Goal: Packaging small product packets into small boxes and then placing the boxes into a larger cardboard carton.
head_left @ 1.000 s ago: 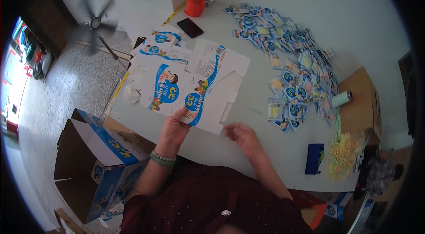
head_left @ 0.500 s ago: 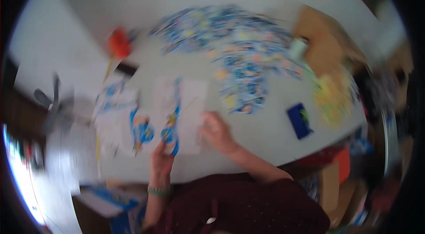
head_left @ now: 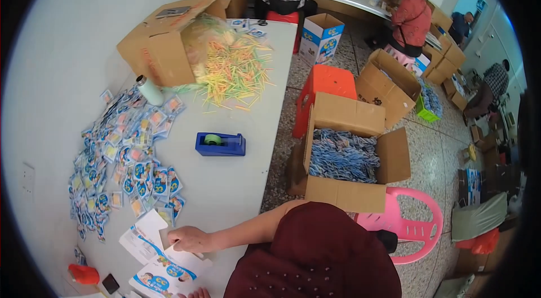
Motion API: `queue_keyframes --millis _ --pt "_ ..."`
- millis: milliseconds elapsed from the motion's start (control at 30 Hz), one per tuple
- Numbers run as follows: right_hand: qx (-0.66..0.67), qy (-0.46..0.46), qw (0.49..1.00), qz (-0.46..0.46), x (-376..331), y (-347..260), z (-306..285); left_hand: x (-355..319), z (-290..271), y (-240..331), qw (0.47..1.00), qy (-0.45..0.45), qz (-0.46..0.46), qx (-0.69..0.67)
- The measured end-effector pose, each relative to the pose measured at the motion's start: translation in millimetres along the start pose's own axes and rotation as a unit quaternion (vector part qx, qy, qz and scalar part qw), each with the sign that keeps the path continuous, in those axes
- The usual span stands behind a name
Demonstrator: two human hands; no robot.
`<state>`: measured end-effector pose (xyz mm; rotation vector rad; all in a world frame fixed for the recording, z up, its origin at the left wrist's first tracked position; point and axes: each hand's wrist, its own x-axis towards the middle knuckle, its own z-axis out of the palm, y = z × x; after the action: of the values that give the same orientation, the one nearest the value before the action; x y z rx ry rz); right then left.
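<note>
My right hand (head_left: 189,239) lies on a flat white-and-blue printed carton (head_left: 163,276) at the near edge of the white table (head_left: 236,185), fingers curled over a flap. Only the fingertips of my left hand (head_left: 197,293) show at the bottom edge, beside the same stack of flat cartons. A wide spread of small blue printed packets (head_left: 121,168) lies just beyond my right hand.
A blue tape dispenser (head_left: 220,144) stands mid-table. Farther off, a tipped cardboard box (head_left: 163,50) spills coloured sticks (head_left: 236,69) beside a pale bottle (head_left: 149,90). An open box of blue packets (head_left: 344,157), a pink chair (head_left: 417,219) and an orange stool (head_left: 324,86) stand to my right. Other people work farther back.
The view has swung to the right, so the table now runs along the left. My right hand has moved onto the flat cartons; the left hand has dropped to the frame edge.
</note>
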<state>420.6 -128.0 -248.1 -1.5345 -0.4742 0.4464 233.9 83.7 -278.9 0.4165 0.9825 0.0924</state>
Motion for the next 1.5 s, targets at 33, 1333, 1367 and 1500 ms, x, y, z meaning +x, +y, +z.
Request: queue_keyframes --millis 33,1333,1367,1500 --pt "-0.066 0.064 0.993 -0.079 3.9 2.8 -3.4 -15.7 16.2 -12.8 0.965 0.097 0.163 0.180" --pt "-0.314 -0.122 0.857 -0.389 9.3 -64.8 -8.2 -60.7 -29.5 -9.6 0.458 -0.023 0.678 0.575" --pt "-0.344 -0.145 0.866 -0.334 -1.8 -63.8 -5.8 -69.3 -8.7 -34.4 0.579 -0.014 0.643 0.500" --pt "-0.408 -0.163 0.828 -0.350 -19.6 -60.3 0.9 -84.9 -3.7 -55.1 0.569 0.044 0.658 0.491"
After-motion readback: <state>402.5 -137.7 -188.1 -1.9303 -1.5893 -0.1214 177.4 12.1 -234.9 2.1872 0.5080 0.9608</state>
